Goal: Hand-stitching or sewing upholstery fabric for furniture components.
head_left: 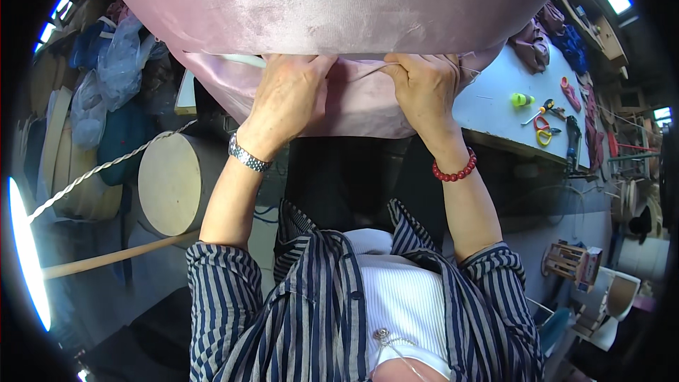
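A large rounded cushion-like piece covered in shiny pink velvet (339, 7) fills the top of the view. Below its edge hangs a loose flap of the same pink fabric (361, 110). My left hand (288, 95) is closed on the fabric at the seam, its fingertips tucked out of sight under the edge. To its right, my right hand (428, 88) pinches the folded fabric edge between thumb and fingers, pulling a crease into it. A thin thread or wire shows just right of my right hand. A white strip is visible in the gap left of my left hand.
A white table (488, 110) at right carries yellow-handled scissors (542, 131), a green-yellow spool-like item (522, 100) and several hand tools. Left stand a round drum-shaped object (170, 184), a twisted cord (106, 170), plastic bags (120, 56) and a bright lamp (28, 255).
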{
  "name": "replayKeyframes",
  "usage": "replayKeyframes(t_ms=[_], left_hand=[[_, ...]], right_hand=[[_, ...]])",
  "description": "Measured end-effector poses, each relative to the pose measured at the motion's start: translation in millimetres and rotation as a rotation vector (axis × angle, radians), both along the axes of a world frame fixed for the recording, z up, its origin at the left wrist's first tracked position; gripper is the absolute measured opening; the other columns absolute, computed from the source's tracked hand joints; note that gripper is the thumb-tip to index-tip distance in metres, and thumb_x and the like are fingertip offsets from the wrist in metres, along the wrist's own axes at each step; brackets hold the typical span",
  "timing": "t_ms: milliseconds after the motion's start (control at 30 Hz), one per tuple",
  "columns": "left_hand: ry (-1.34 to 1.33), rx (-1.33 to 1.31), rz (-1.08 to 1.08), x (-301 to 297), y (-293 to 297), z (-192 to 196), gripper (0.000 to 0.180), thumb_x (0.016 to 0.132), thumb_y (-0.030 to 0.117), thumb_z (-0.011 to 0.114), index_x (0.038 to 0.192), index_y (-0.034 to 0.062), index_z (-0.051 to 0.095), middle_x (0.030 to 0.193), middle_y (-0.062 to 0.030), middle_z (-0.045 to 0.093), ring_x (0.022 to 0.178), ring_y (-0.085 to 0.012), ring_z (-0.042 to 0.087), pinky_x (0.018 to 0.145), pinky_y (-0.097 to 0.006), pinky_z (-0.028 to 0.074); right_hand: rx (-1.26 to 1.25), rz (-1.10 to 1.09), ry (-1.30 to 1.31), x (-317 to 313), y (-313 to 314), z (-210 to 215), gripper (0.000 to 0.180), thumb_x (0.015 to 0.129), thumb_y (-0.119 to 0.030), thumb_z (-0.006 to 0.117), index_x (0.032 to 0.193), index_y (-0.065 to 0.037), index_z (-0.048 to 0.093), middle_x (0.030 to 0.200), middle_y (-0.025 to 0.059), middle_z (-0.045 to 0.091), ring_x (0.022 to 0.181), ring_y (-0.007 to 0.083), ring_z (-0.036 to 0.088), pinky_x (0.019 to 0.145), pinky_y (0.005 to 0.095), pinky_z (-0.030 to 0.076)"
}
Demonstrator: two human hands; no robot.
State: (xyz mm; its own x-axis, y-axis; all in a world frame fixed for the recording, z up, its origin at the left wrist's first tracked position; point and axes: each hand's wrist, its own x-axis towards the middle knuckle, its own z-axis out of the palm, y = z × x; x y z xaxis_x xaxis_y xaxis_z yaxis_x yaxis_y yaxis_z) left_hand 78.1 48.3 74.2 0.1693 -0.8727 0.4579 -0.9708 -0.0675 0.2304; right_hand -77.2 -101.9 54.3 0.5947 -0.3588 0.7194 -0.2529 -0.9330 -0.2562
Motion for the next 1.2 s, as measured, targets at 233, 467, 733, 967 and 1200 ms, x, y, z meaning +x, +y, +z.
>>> replayKeyframes(t_ms=[233,467,733,967,1200], left_hand=[[-0.009,0.078,0.051,10.4,-6.8,-10.3,0.021,0.087,0.007,0.061,0.104,0.0077,0.073,0.080,-0.0193,0.069,0.074,-0.0370,0.068,0.065,-0.042,0.054],[-0.121,-0.046,0.137,-1.7,-3.9,-13.2,0.022,0.077,-0.001,0.059,0.095,0.0058,0.069,0.078,-0.0168,0.067,0.073,-0.0359,0.066,0.066,-0.043,0.052],[-0.125,-0.101,0.184,-10.0,0.1,-21.2,0.028,0.070,-0.007,0.056,0.095,0.0036,0.063,0.085,-0.0151,0.066,0.081,-0.0353,0.064,0.069,-0.045,0.051],[-0.044,-0.211,0.217,-15.6,-0.4,-25.2,0.020,0.076,-0.004,0.060,0.095,0.0031,0.063,0.085,-0.0135,0.065,0.085,-0.0322,0.063,0.072,-0.043,0.051],[-0.012,-0.234,0.191,-10.6,-3.2,-30.3,0.015,0.086,0.010,0.069,0.100,0.0064,0.073,0.089,-0.0087,0.069,0.085,-0.0293,0.064,0.072,-0.039,0.052]], right_hand=[[0.043,-0.001,-0.017,-0.4,-1.6,-3.8,0.013,0.077,-0.020,0.078,0.082,-0.007,0.077,0.076,0.0100,0.073,0.071,0.0292,0.067,0.075,0.0371,0.047],[0.058,0.014,0.030,-0.2,-1.4,0.9,0.012,0.079,-0.019,0.078,0.085,-0.009,0.078,0.075,0.0100,0.072,0.072,0.0284,0.067,0.074,0.0368,0.046],[0.072,0.108,0.097,-8.4,-0.7,10.5,0.010,0.083,-0.014,0.074,0.090,-0.007,0.077,0.087,0.0086,0.075,0.077,0.0280,0.069,0.078,0.0365,0.049],[0.035,0.191,-0.023,-5.5,-6.6,7.2,0.007,0.082,-0.007,0.069,0.086,-0.005,0.075,0.086,0.0112,0.075,0.078,0.0284,0.071,0.072,0.0356,0.051],[0.047,0.176,-0.045,-5.0,-6.4,6.2,0.006,0.081,-0.007,0.070,0.084,-0.006,0.075,0.084,0.0086,0.075,0.075,0.0263,0.070,0.073,0.0342,0.050]])
